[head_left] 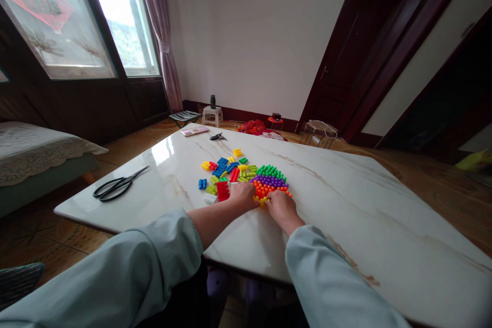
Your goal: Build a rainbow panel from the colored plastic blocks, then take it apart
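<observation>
A patch of small round beads lies on the table in colour bands: green beads at the far side, purple beads in the middle, orange beads nearer me. At the near edge is a short row of yellow beads. My left hand is closed with its fingertips on the left end of that row. From the right, my right hand pinches the other end. Both hands partly hide the yellow beads. Beside my left hand lie red tube-shaped pieces and white pieces.
Blue pieces, yellow pieces and lime pieces are scattered left of the beads. Black-handled scissors lie at the table's left. Small pliers and a pink flat packet are farther back on the marble-look table.
</observation>
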`<act>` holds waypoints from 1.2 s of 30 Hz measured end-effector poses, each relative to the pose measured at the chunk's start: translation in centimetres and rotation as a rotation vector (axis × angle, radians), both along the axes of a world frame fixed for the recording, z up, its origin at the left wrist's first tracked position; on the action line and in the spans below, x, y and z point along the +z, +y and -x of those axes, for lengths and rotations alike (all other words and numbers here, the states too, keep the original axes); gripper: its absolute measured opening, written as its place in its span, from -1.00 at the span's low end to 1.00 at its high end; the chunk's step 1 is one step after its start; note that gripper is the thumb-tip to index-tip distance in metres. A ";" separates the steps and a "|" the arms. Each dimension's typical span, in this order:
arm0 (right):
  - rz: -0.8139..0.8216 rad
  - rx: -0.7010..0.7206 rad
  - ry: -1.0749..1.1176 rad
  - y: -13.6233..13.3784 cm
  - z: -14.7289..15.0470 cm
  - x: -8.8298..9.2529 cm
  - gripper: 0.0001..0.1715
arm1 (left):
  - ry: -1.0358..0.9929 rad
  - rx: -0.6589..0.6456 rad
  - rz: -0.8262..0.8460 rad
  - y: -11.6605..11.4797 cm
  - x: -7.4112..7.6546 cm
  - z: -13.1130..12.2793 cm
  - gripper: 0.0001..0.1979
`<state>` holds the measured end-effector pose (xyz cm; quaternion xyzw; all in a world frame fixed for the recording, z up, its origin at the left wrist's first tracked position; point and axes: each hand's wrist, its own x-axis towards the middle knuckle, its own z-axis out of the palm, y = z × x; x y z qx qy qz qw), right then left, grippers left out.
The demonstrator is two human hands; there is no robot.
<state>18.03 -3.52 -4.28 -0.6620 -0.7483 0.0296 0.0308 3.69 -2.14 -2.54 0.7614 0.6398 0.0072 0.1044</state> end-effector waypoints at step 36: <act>-0.026 -0.022 -0.037 -0.4 -0.8 0.3 -0.74 | -0.075 -0.017 0.065 1.0 -0.8 1.2 -0.70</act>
